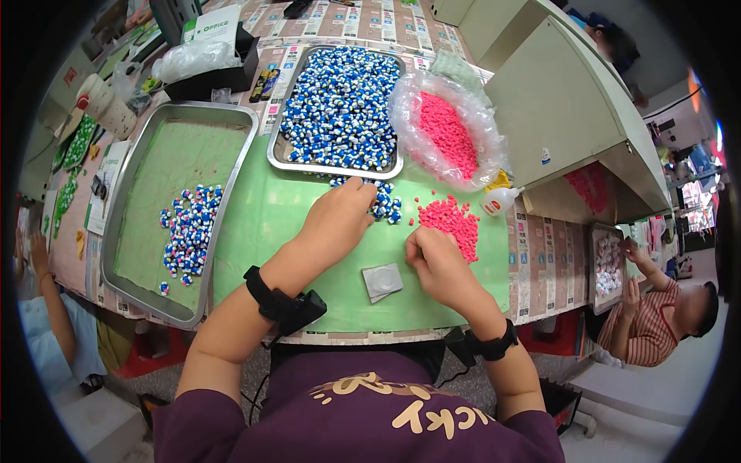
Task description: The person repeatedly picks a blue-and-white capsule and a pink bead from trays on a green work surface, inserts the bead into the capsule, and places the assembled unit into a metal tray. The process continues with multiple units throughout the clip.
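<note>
My left hand (340,216) reaches to a small heap of blue-and-white capsule-like pieces (388,207), its fingers pinched together at the heap's edge. What lies between those fingertips is hidden. Beside a loose pile of small pink pieces (454,220), my right hand (438,264) is closed with thumb and fingers together; anything in it is too small to make out. A small flat grey block (382,281) lies on the green sheet (309,315) between my hands. In the metal tray (108,262) at left are blue-and-white pieces, some with pink bits.
A second metal tray (276,156) full of blue-and-white pieces stands ahead, beside a clear plastic bag (405,116) of pink pieces. A white glue bottle (499,201) lies near a grey cabinet (556,100) at right. Other people sit at both sides.
</note>
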`<state>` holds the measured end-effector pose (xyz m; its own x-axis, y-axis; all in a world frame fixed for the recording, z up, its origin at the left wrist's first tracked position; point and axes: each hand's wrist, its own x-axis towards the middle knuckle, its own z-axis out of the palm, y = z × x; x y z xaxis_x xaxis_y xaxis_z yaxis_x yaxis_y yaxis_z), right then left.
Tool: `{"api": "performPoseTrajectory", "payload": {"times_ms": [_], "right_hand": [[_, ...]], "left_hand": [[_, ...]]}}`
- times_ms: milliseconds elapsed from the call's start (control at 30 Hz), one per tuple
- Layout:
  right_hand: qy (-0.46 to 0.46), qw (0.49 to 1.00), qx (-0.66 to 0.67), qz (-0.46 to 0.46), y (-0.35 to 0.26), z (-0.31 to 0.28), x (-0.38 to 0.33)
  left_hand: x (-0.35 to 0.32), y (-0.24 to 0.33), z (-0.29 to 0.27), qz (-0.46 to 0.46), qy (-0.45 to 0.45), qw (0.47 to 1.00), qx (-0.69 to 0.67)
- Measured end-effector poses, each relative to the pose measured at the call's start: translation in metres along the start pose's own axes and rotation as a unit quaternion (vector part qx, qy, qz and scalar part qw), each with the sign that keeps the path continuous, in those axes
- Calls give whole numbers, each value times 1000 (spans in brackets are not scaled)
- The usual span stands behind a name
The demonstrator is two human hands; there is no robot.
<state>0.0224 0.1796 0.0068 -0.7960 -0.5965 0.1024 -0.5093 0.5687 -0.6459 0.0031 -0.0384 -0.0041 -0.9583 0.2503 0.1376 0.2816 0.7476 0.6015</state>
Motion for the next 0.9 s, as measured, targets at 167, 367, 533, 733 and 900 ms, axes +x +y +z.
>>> {"api": "performPoseTrajectory", "payload": {"times_ms": [167,367,533,733,900], "right_hand": [[2,999,37,22,7,0,-8],[12,978,201,54,-16,-20,-1],[65,936,343,-36,-53,-32,6],[96,935,334,-75,-57,-30,5],[85,969,183,-144,-62,-42,4]], "left_hand": [[-8,-2,-13,-23,10,997,-76],[-29,19,-46,-38,3,941,-336],[-40,44,-42,-53,-76,829,-551],[-44,51,-36,-57,-100,760,-639],[-46,47,-39,-62,-123,776,-616]]}}
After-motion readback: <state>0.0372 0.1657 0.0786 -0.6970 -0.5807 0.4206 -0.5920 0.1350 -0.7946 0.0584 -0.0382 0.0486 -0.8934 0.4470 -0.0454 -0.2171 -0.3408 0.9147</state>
